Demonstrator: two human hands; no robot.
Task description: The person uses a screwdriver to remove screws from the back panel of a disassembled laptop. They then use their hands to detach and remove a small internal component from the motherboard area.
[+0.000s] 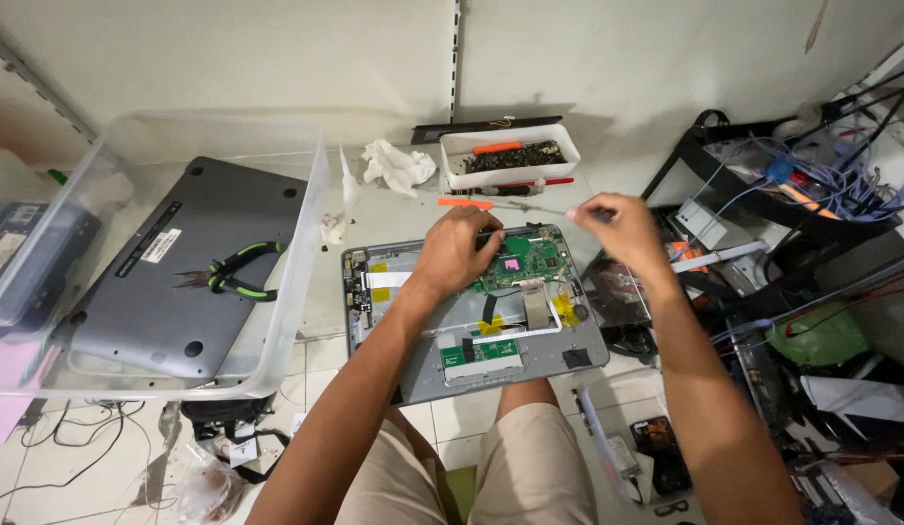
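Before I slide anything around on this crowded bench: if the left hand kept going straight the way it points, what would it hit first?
Probably the orange-handled screwdriver lying just beyond the opened laptop; the left hand points away from the body toward it. Depth is hard to judge.

White rectangular label on grey laptop cover.

Clear bin left, holding grey laptop cover with green pliers on top. White tray of screws behind; crumpled tissue beside it. Cable tangle right.
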